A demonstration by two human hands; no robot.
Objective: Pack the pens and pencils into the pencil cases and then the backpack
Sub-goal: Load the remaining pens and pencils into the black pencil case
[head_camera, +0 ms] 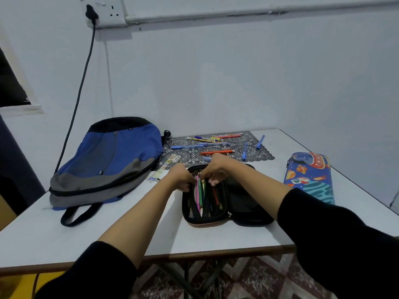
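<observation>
Head view. Pens and pencils [200, 195] stand packed lengthwise in the left half of the black pencil case [248, 201], which lies open like a book at the middle of the surface [108, 234]. Its right half looks bare.

The left hand [182, 176] grips the case at its far left corner, fingers curled on the rim. The right hand [213, 171] is curled over the tops of the packed pens. Whether it pinches one cannot be told.

At 12 o'clock from the case, loose pens [217, 152] lie scattered on a lace mat [183, 155], with an eraser [176, 158] at its near left edge. At 3 o'clock lies a space-print pencil case [308, 178], shut, its contents hidden. At 9 to 10 o'clock the backpack [112, 160] lies flat, and its zip appears closed.

The pens are likely light, stiff and smooth, and apt to roll, so each is best pinched at mid-barrel. The black case looks like a firm shell. Once zipped it should lift well by its long sides. The backpack is soft and limp and will probably need one hand to hold its mouth open.
</observation>
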